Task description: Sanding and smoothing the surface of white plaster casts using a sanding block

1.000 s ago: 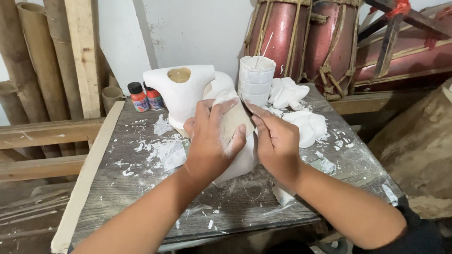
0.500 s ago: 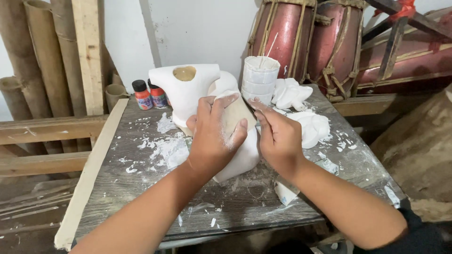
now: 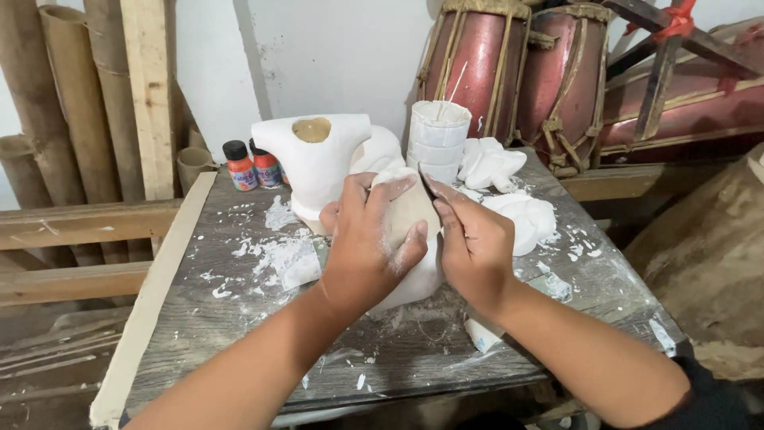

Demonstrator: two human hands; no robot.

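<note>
A white plaster cast (image 3: 414, 267) is being gripped by the left hand (image 3: 368, 247) while a thin blade (image 3: 427, 185), pinched in the right hand (image 3: 475, 243), is being worked along it; trimming looks unfinished, with scraps lying about.

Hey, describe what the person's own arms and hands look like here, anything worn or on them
Both forearms are bare, with no gloves, rings or watch in view. The left hand and right hand are dusted with white powder, thickest on the fingers. A dark sleeve shows at the right upper arm, at the picture's lower right corner.
</note>
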